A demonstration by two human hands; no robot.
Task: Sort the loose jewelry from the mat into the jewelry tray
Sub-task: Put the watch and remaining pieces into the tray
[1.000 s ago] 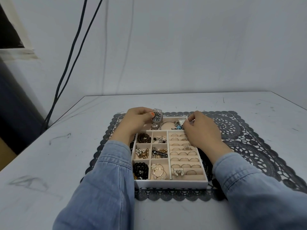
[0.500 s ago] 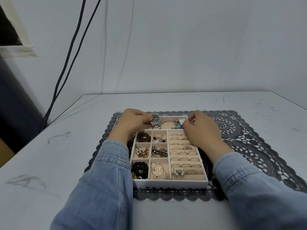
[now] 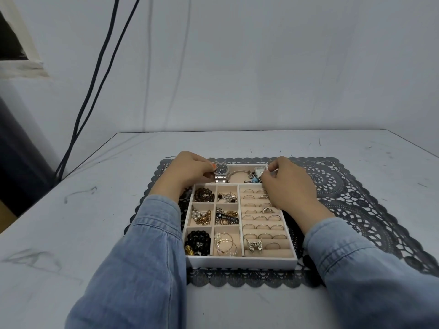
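Observation:
A white jewelry tray [image 3: 242, 261] with beige compartments sits on a dark lace mat [image 3: 356, 200]. Its left cells hold bead bracelets, earrings and chains; the right side has ring rows with several rings. In the far compartment lie a bangle [image 3: 234, 175], a blue charm [image 3: 255, 179] and a silver watch [image 3: 221, 170]. My left hand [image 3: 187, 174] pinches the watch at the tray's far left corner. My right hand [image 3: 287, 184] rests over the far right corner, fingertips closed on a small white-faced watch [image 3: 259, 170].
The mat lies on a scuffed white table [image 3: 71, 222] against a pale wall. Two dark cables [image 3: 95, 91] hang down the wall at left. Dark beads peek out on the mat beside the tray's left and right walls.
My left hand has lowered the silver watch from upright into the far compartment. The right hand has stayed nearly still at the far right corner.

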